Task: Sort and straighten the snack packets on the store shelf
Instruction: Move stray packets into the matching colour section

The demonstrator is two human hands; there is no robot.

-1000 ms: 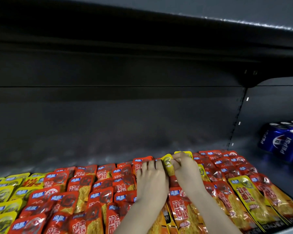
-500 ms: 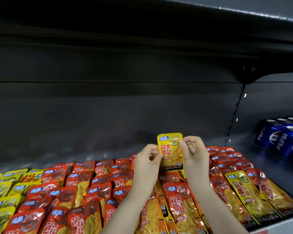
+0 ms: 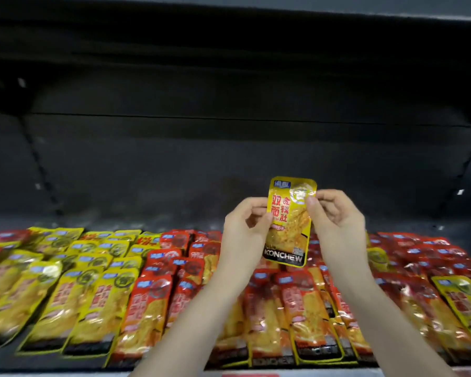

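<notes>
The yellow packet (image 3: 290, 221) is upright in the air above the red packets (image 3: 158, 295), over the middle of the shelf (image 3: 147, 219), with its printed face toward you. Your left hand (image 3: 245, 227) pinches its left edge, thumb in front. Your right hand (image 3: 337, 216) pinches its upper right edge the same way.

The film looks slick, and you hold it only at the edges. It could slip and fall back among the reds, the wrong colour. The yellow rows (image 3: 65, 281) lie well to your left, so I expect a carry across the red block. A low forearm on the way could knock those overlapping rows askew. A stray yellow packet (image 3: 457, 303) lies among the reds on the right and is easy to miss.
</notes>
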